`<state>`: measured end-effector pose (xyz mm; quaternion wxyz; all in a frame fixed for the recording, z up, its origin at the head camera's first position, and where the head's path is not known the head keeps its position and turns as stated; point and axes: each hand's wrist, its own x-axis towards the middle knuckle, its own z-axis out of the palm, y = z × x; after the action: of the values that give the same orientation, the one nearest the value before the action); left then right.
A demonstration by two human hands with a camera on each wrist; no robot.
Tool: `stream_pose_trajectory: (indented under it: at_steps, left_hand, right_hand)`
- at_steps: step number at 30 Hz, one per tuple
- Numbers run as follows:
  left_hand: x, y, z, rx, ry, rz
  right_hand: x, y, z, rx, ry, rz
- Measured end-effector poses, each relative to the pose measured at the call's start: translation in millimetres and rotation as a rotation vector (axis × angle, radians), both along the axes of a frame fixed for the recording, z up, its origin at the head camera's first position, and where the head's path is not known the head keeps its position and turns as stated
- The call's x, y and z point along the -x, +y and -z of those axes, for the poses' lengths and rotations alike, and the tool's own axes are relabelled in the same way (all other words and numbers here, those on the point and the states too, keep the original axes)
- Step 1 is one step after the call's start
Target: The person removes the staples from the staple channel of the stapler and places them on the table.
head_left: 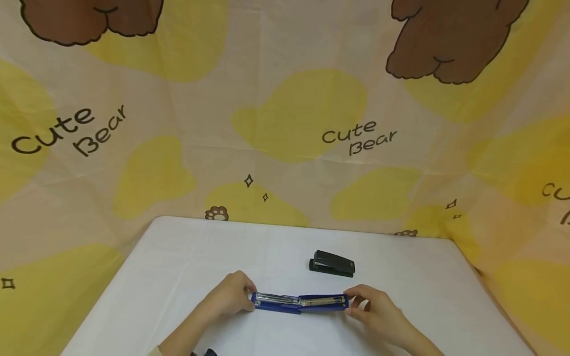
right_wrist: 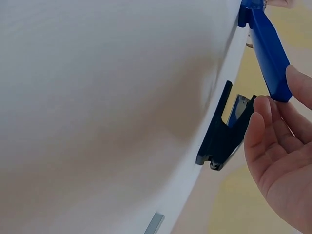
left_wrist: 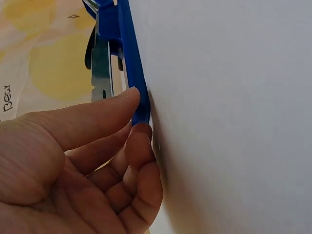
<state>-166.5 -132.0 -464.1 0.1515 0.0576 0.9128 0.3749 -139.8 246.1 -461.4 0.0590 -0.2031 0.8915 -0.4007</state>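
Note:
A blue stapler [head_left: 285, 309] lies folded wide open across the front of the white table, its metal staple channel on the left part and the raised lid on the right. At its left end, my left hand [head_left: 233, 295] pinches the blue base between thumb and fingers, low over the tabletop in the left wrist view. My right hand [head_left: 376, 314] holds the tip of the lid [right_wrist: 268, 53] with thumb and fingertips. In the right wrist view the lid slopes up from the hinge, clear of the table.
A black stapler [head_left: 333, 264] stands behind the blue one, slightly to the right. A short silver strip [right_wrist: 154, 224] lies on the table in the right wrist view. The white table [head_left: 222, 247] ends at a patterned cloth [head_left: 285, 123]. A small dark object [head_left: 210, 352] shows at the bottom edge.

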Motion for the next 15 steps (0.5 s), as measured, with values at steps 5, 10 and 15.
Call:
stream_pose_trajectory:
  at_steps: [5, 10, 15]
  left_hand:
    - [2.4, -10, 2.1, -0.017, 0.01, -0.004]
    - [4.5, -19, 1.8, -0.008, 0.003, -0.037]
    - [3.4, -27, 1.3, 0.009, -0.005, -0.073]
  right_hand:
    - [2.2, -10, -1.4, 0.005, 0.025, -0.011]
    - [4.6, -21, -3.0, 0.01, 0.023, -0.024]
    - [7.2, -31, -3.0, 0.01, 0.02, -0.048]
